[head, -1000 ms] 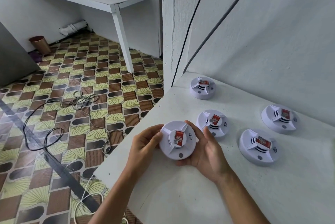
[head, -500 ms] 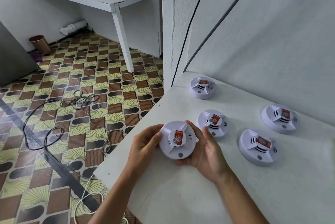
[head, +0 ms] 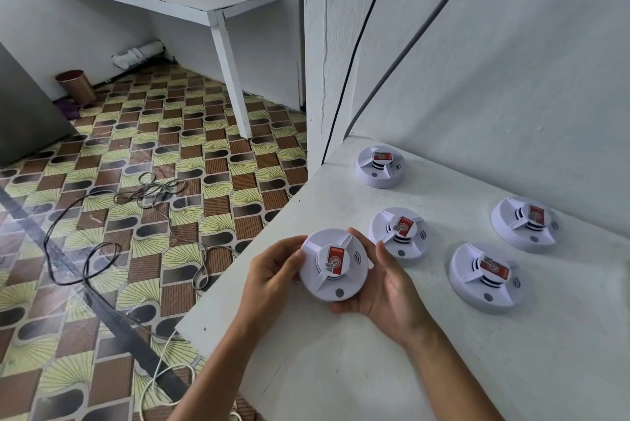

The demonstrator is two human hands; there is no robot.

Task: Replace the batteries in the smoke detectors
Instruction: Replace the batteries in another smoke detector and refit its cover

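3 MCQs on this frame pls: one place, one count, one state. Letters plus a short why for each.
1. Where does the copper-coloured cup stand?
A. on the white counter
B. on the tiled floor by the far wall
C. on the white shelf

2. How many smoke detectors lie on the counter, apart from the held one?
A. two
B. four
C. six

3. How is the held smoke detector handled?
A. gripped by both hands
B. left hand only
C. lying untouched

Answers:
1 B: the cup sits on the floor under the wall.
2 B: four detectors rest on the counter.
3 A: the left hand and right hand curl round the held smoke detector.
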